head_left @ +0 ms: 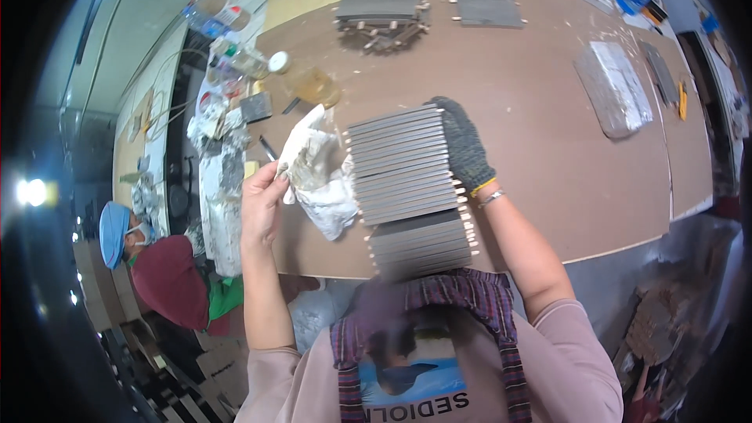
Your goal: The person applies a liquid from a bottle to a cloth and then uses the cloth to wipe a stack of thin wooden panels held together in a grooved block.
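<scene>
My bare left hand (pixel 265 197) is closed on a stained white rag (pixel 319 180), pinching its left edge between thumb and fingers. The rag hangs beside a row of thin grey plates (pixel 403 160) packed face to face, with small light tabs jutting from both ends. My right hand (pixel 468 145), in a dark knitted glove with a yellow cuff, curls round the far right corner of this row. Its fingertips are partly hidden behind the plates. The near part of the row (pixel 423 243) leans at a different angle, close to my apron (pixel 439 290).
On the brown tabletop (pixel 540 157) lie a stack of similar plates (pixel 381 0), a single plate (pixel 487 10) and a silvery wrapped block (pixel 615 88). A jar of yellowish liquid (pixel 313 86) and several bottles line the left. A co-worker (pixel 168 278) sits at left.
</scene>
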